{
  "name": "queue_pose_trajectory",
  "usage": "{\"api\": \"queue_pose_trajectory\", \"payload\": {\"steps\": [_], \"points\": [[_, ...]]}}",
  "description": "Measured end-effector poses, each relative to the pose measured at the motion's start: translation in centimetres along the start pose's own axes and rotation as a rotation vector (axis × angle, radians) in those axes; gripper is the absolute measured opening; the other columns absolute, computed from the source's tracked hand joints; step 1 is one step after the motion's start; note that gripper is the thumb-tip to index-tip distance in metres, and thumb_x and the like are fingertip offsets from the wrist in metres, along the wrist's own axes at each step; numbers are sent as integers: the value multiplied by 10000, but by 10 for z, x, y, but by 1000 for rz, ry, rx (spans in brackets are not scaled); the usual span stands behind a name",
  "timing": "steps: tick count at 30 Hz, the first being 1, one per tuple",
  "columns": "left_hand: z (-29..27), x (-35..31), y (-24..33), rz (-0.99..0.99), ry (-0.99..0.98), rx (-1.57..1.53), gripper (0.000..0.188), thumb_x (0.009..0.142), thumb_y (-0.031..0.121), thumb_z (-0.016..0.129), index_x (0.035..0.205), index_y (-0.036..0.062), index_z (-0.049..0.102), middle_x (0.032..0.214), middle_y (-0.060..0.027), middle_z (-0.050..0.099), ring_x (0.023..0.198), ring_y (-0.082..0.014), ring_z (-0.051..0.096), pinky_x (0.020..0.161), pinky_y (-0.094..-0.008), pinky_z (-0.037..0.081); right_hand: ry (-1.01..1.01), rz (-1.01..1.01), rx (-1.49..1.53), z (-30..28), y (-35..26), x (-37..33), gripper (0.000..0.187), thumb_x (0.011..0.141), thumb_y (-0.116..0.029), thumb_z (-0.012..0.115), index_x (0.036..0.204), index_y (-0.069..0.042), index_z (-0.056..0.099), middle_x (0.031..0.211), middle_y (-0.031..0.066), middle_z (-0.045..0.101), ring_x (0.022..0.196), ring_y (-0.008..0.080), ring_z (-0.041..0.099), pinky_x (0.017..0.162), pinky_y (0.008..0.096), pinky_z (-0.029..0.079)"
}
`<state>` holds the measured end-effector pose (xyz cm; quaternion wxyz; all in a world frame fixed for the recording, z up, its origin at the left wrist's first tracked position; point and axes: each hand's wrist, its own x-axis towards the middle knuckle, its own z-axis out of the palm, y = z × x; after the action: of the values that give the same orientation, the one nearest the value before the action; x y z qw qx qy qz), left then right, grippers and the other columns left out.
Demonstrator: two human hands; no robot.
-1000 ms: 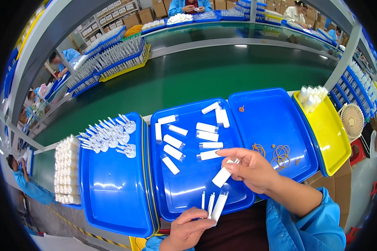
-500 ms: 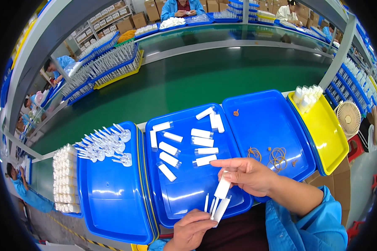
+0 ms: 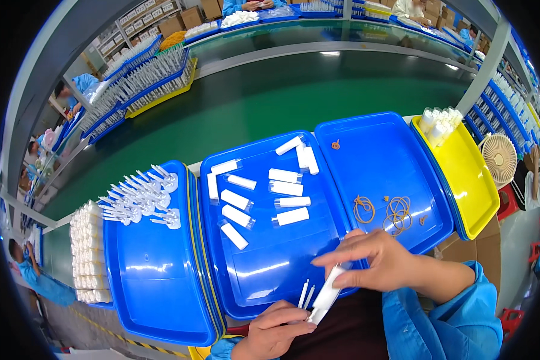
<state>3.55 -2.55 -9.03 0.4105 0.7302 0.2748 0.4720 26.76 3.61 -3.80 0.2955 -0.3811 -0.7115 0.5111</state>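
Note:
My left hand (image 3: pixel 277 329) is closed around the lower ends of several thin white stemmed pieces (image 3: pixel 306 294), whose stems point up. A white tube also rises from its fingertips. With thumb and fingers my right hand (image 3: pixel 375 261) pinches a white tube (image 3: pixel 328 289) with a clear end, tilted above the left hand. Its lower end overlaps the stems and the tube there; I cannot tell whether it is slid over one. Behind the hands, a blue tray (image 3: pixel 246 285) carries several loose white tubes (image 3: pixel 235 199) with clear ends, lying in two rough groups.
At left, stacked blue trays (image 3: pixel 156 288) hold white stemmed pieces (image 3: pixel 141 195), beside a block of bundled white tubes (image 3: pixel 90 258). At right are a blue tray (image 3: pixel 372 156) with rubber bands (image 3: pixel 397 216), a yellow tray (image 3: pixel 462 186) and a fan (image 3: pixel 498 159). Co-workers sit beyond the green belt (image 3: pixel 270 102).
My right hand has moved slightly right and down, its tube now overlapping what my left hand holds. The left hand has shifted little. The whole view has tilted slightly.

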Motion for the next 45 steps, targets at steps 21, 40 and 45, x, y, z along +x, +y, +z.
{"api": "queue_pose_trajectory", "payload": {"steps": [21,40,45], "points": [[-16,11,10,-116,257,211,187,588,51,764,728,37,641,773,-87,614,1066,-375,492,941,-483,310,-85,-174,-763,20,44,89,506,761,-32,549,1252,-71,434,840,153,572,726,259,624,591,347,500],[-9,12,19,-59,178,220,128,613,78,744,718,75,671,729,-40,620,754,-204,587,901,-476,340,-133,324,906,14,12,50,515,872,-64,540,1352,-57,351,1020,77,595,943,158,566,851,299,430],[-9,12,9,-52,132,234,113,621,86,731,718,89,675,736,-29,625,737,-185,585,891,-472,332,-110,-83,-164,-6,-4,43,421,879,-62,541,1289,-40,451,992,60,601,919,109,568,833,253,453]]}}
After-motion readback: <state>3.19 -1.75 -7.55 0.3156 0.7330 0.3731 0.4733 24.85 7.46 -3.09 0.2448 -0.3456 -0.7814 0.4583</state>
